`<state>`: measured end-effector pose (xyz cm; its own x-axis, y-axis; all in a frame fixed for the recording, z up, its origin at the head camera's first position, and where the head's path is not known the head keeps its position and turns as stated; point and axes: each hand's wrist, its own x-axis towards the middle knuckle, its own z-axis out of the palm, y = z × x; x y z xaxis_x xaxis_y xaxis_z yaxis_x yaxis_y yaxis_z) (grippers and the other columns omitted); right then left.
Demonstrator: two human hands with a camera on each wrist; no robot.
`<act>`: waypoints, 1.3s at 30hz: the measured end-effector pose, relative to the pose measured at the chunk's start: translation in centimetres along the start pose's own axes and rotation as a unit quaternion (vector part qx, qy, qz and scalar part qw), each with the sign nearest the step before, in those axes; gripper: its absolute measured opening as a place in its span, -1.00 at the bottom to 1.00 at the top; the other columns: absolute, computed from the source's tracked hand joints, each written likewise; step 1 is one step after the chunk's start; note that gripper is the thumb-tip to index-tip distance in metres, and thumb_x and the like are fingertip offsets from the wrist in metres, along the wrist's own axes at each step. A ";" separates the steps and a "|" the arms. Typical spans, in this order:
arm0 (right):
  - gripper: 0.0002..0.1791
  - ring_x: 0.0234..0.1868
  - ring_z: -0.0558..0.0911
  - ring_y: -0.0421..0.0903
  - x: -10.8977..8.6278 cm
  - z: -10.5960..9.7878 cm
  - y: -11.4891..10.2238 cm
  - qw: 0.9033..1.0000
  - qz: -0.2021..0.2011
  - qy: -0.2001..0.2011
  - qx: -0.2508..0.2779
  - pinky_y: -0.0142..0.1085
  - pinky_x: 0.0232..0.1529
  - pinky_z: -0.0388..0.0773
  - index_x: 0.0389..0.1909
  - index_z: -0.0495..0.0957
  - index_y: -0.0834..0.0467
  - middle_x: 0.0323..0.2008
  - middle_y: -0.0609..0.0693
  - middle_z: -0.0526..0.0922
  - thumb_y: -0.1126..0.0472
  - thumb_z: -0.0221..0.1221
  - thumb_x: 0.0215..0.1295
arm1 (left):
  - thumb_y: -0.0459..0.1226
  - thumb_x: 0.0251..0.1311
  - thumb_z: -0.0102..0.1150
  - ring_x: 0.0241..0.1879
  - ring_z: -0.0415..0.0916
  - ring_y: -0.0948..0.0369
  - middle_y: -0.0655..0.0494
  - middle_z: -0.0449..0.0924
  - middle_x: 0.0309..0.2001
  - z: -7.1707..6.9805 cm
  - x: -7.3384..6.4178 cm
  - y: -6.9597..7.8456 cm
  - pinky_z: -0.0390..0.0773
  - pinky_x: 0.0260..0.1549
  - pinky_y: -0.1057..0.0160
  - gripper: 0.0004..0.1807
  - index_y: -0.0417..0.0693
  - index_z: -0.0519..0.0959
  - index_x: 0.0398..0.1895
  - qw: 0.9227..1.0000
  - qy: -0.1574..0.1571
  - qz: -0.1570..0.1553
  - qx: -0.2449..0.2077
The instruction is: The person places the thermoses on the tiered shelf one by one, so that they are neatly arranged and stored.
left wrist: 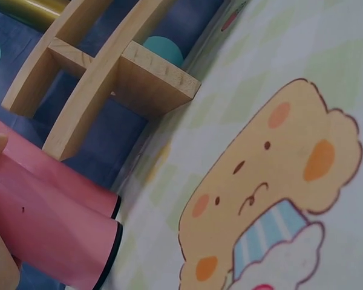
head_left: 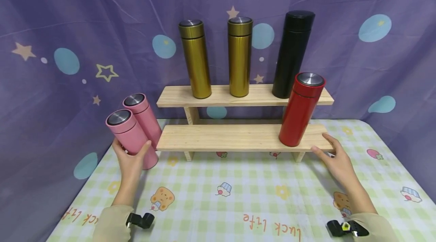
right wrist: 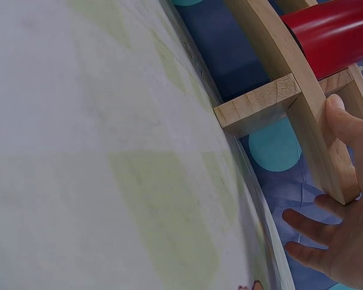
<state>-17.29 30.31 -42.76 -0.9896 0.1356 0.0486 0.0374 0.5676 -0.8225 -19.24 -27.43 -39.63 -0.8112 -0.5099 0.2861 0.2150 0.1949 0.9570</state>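
Note:
Two pink thermos bottles with silver-topped lids stand at the left end of the wooden shelf. My left hand (head_left: 131, 160) grips the front pink thermos (head_left: 136, 140), thumb on its right side. Close behind, overlapping it in the head view, is the rear pink thermos (head_left: 146, 117). At the lower board's right end, my right hand (head_left: 337, 162) has thumb and fingers spread apart. Its thumb (right wrist: 336, 112) lies at the board's front edge. Left of this hand, a red thermos (head_left: 301, 111) stands on the lower board (head_left: 221, 136).
Two gold thermoses (head_left: 197, 62) and a taller black thermos (head_left: 293, 56) stand on the upper board (head_left: 262, 92). The shelf stands on a table with a green checked cloth (head_left: 259, 189). A purple curtain (head_left: 112, 19) hangs behind.

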 end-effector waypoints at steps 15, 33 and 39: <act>-0.08 0.32 0.21 0.50 -0.1 0.1 -0.1 1.000 -0.004 -0.004 0.004 0.34 0.05 0.28 0.59 -0.13 0.01 0.50 0.37 -0.05 -0.22 0.09 0.40 | -0.25 0.03 0.49 0.08 0.24 0.28 0.26 0.27 0.20 -0.2 0.2 -1.5 0.28 -0.07 0.32 -0.03 0.27 0.12 0.47 0.997 0.060 0.032 0.031; -0.08 0.31 0.22 0.51 -0.1 0.0 0.0 1.000 0.006 -0.007 -0.003 0.33 0.07 0.29 0.60 -0.15 0.02 0.47 0.43 0.01 -0.21 0.08 0.41 | -0.35 -0.04 0.52 0.00 0.30 0.31 0.27 0.36 0.08 -0.7 -0.6 -0.7 0.25 -0.11 0.32 -0.10 0.13 0.27 0.40 0.994 0.100 0.042 0.009; -0.07 0.32 0.20 0.51 0.0 0.0 0.1 1.000 0.004 -0.006 0.001 0.33 0.07 0.28 0.59 -0.14 0.02 0.49 0.40 -0.03 -0.22 0.09 0.40 | -0.35 -0.08 0.55 0.00 0.33 0.26 0.19 0.39 0.10 -1.1 -1.1 0.0 0.29 -0.12 0.33 -0.10 0.15 0.30 0.37 0.993 0.106 0.047 -0.033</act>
<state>-17.30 30.37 -42.80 -0.9908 0.1305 0.0352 0.0453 0.5653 -0.8236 -17.77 -27.77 -39.89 -0.6539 -0.6587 0.3722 0.3264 0.1981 0.9242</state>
